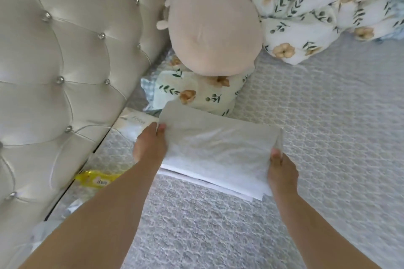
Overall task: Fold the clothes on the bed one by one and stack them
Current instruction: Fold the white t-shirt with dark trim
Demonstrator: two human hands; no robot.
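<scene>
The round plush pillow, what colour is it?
Pale pinkish beige, plain; the round plush pillow shows in the head view.

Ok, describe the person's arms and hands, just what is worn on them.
Both forearms are bare up to the frame edge: no sleeves show. The left hand and right hand wear no gloves, and no watch, bracelet or ring is visible. Fingernails are short and unpainted where seen.

Soft, even daylight fills the scene; its source cannot be told. The white cloth (pixel 218 148) is nearly blown out, its folds washed pale toward 6 o'clock. Sheen runs across the tufted headboard (pixel 65 61) at 9 o'clock, with small glints on its studs. Shadows are faint: a thin one under the cloth's near edge, a soft one below the round cushion (pixel 214 22) at 12 o'clock. The whole picture is slightly soft. Wide-angle bending curves the headboard and stretches the forearms at the bottom edge.
</scene>
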